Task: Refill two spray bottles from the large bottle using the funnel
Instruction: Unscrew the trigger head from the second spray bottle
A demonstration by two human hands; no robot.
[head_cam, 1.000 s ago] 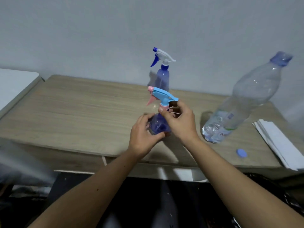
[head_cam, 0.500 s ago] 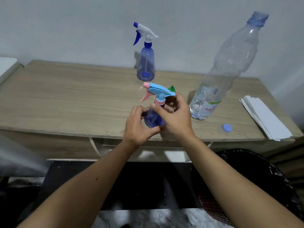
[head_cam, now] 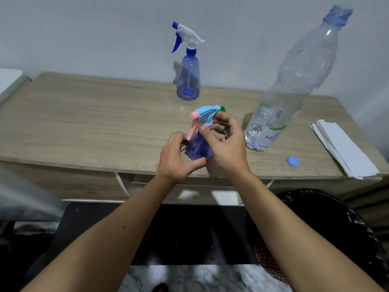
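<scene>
A small blue spray bottle (head_cam: pixel 199 147) with a light-blue and pink trigger head stands near the table's front edge. My left hand (head_cam: pixel 175 159) grips its base. My right hand (head_cam: pixel 226 144) pinches the pink collar under the trigger head. A green funnel (head_cam: pixel 221 130) shows partly behind my right fingers. A second spray bottle (head_cam: pixel 188 81), blue with a white and dark-blue head, stands upright at the back by the wall. The large clear bottle (head_cam: pixel 294 85), with water only near its bottom, stands to the right.
A loose blue cap (head_cam: pixel 293 161) lies near the front edge of the wooden table (head_cam: pixel 84 123). A stack of white paper (head_cam: pixel 345 148) sits at the right end. A black-lined bin (head_cam: pixel 328 228) stands on the floor below right.
The view has shifted, so the table sits lower and nearer in frame. Both hands stay on the small spray bottle, my right fingers working at its collar.
</scene>
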